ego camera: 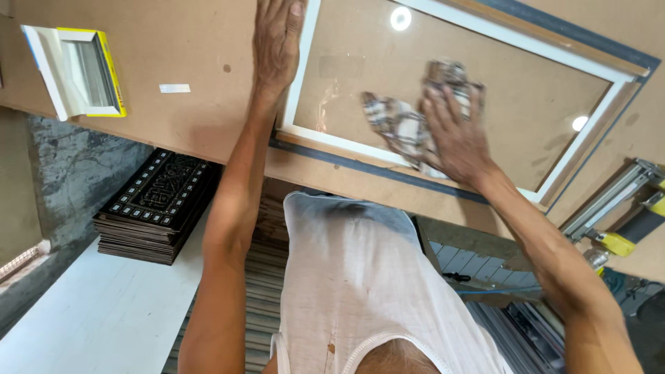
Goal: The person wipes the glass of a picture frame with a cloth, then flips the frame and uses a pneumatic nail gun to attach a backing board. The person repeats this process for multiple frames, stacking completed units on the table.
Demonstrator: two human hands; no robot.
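Observation:
A white-framed glass pane (589, 118) lies flat on a brown board tabletop (180, 48). My right hand (454, 135) presses a crumpled checked cloth (398, 121) onto the glass near the frame's near edge. My left hand (277, 41) rests flat, palm down, on the frame's left rail and the tabletop beside it, holding nothing. Ceiling lights reflect in the glass. My white vest fills the bottom middle of the view.
A small white and yellow frame piece (76, 69) and a white strip (174, 88) lie on the tabletop at left. A metal tool with yellow parts (620, 208) sits at the right edge. Below, a stack of dark patterned panels (156, 208) rests on a white board (104, 312).

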